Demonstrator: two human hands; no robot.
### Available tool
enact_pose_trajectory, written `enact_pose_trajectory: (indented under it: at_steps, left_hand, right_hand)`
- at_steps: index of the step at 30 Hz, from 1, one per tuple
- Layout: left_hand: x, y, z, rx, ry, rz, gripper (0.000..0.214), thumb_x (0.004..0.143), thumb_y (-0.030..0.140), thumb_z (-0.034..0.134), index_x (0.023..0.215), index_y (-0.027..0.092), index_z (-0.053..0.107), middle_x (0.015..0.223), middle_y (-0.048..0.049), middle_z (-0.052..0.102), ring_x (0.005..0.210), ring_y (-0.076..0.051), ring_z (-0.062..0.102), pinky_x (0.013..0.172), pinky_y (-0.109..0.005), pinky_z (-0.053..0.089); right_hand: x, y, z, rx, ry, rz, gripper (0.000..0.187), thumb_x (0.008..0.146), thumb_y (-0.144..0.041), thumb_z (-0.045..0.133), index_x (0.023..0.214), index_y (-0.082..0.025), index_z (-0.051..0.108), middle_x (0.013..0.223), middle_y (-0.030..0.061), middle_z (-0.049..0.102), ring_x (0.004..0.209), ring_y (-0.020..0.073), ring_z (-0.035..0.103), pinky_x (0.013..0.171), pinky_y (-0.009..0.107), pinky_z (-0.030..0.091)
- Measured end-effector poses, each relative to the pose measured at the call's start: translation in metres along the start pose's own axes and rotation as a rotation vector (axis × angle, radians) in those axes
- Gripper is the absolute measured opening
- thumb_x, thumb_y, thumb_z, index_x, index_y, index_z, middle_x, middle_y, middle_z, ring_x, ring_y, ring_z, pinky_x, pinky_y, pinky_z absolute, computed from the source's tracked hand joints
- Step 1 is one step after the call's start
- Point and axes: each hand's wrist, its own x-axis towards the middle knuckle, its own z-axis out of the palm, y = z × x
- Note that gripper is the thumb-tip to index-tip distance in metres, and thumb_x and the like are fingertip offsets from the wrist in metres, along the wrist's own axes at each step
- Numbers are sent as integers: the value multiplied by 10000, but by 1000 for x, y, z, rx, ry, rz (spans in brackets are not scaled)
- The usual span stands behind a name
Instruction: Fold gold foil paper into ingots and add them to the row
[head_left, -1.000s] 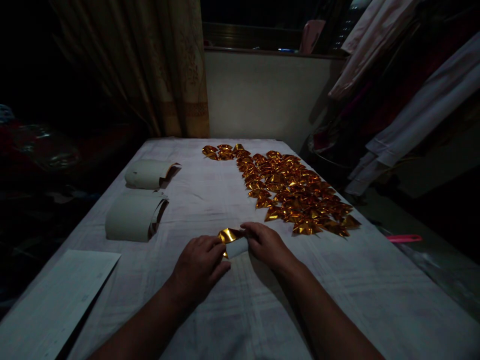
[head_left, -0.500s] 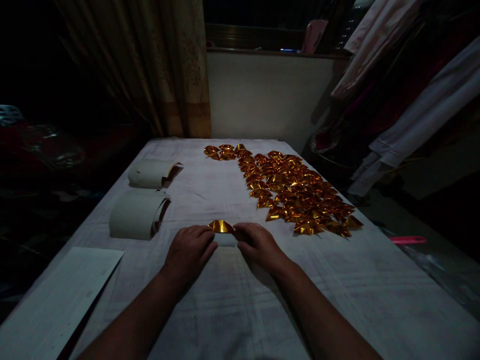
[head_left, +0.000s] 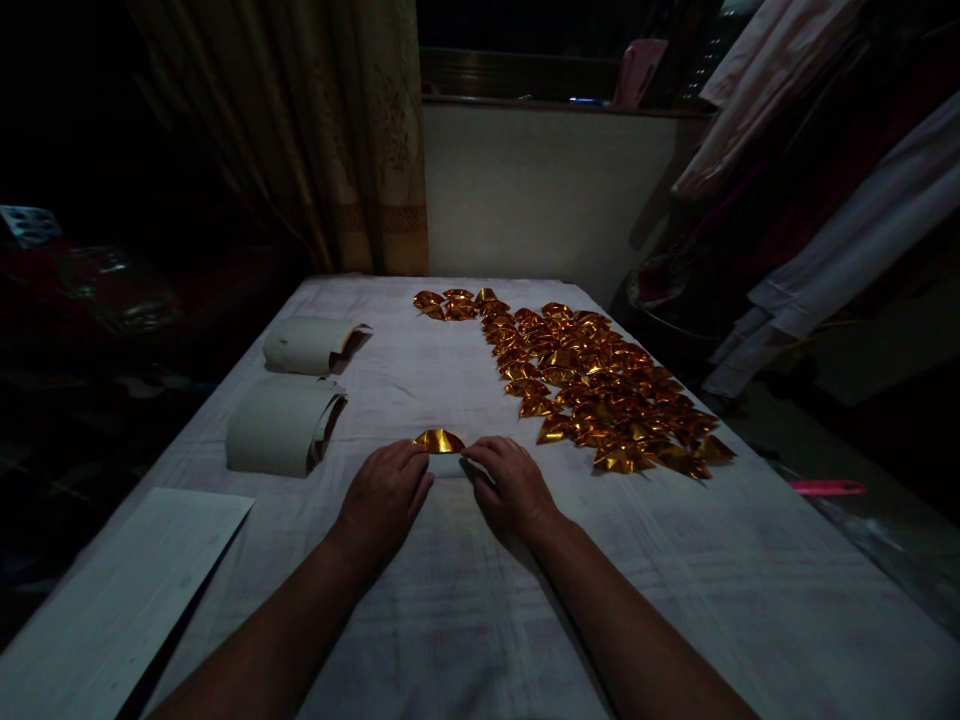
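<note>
A small folded gold foil paper (head_left: 439, 441) lies on the white cloth-covered table (head_left: 480, 600) between my hands. My left hand (head_left: 384, 496) rests palm down on the cloth, its fingertips pressing the paper's left end. At the paper's right end, the fingertips of my right hand (head_left: 508, 488) press down in the same way. Both hands have their fingers held together and bent onto the paper. A big spread of several folded gold foil pieces (head_left: 592, 385) covers the table's far right.
Two curled stacks of grey paper (head_left: 281, 425) (head_left: 309, 343) lie at the left. A flat pale sheet (head_left: 112, 600) sits at the near left corner. A curtain (head_left: 330, 140) hangs behind; clothes (head_left: 825, 200) hang at the right. A pink object (head_left: 825, 487) lies off the table's right edge.
The gold paper, held up with its white side showing a second ago, is now pressed flat on the cloth. Both hands moved slightly forward with it.
</note>
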Motion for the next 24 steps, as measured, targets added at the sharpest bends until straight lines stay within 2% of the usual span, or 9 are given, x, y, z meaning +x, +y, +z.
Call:
enact_pose_trajectory:
  at_steps: [4,12,15,19,21,24]
  left_hand:
    - [0,-1,3,-58,12,-1,146,966,214,494,1045,193,614,1153,-101,694,1094,-249,652,961,-445,540]
    - [-4,2,1,-64,-18,16,233,946,210,545,1166,202,618,1215,-114,657,1131,-269,628,962,-461,540]
    - [-4,5,-2,-61,-47,30,259,925,202,572,1178,217,629,1237,-115,636,1154,-276,608,976,-474,527]
    - [2,8,-6,-45,-60,29,201,918,215,590,1111,212,647,1198,-107,654,1082,-286,626,917,-499,537]
    - [4,9,-8,-52,-71,24,171,925,230,587,1084,215,648,1183,-99,661,1050,-280,633,895,-498,538]
    - [6,9,-10,-72,-78,22,170,939,240,580,1097,216,639,1186,-92,663,1056,-272,630,911,-492,528]
  right_hand:
    - [3,5,1,22,5,44,265,890,-119,609,1101,-252,696,1039,70,685,974,227,617,840,371,505]
    - [7,5,3,10,6,-72,128,890,-229,685,982,-290,750,1033,64,659,956,224,603,808,372,496]
    - [6,6,1,43,-19,-81,265,878,-152,638,1099,-275,719,1095,76,649,1000,230,591,850,389,494]
    - [7,8,-4,111,-63,-32,507,752,-33,571,1190,-263,680,1161,73,635,1065,236,579,932,412,486]
    - [10,9,-5,118,-81,8,524,720,-23,564,1169,-261,689,1165,72,635,1079,244,579,950,426,481]
    - [14,10,-5,112,-108,40,471,745,-34,591,1135,-274,702,1160,68,640,1089,252,583,940,442,479]
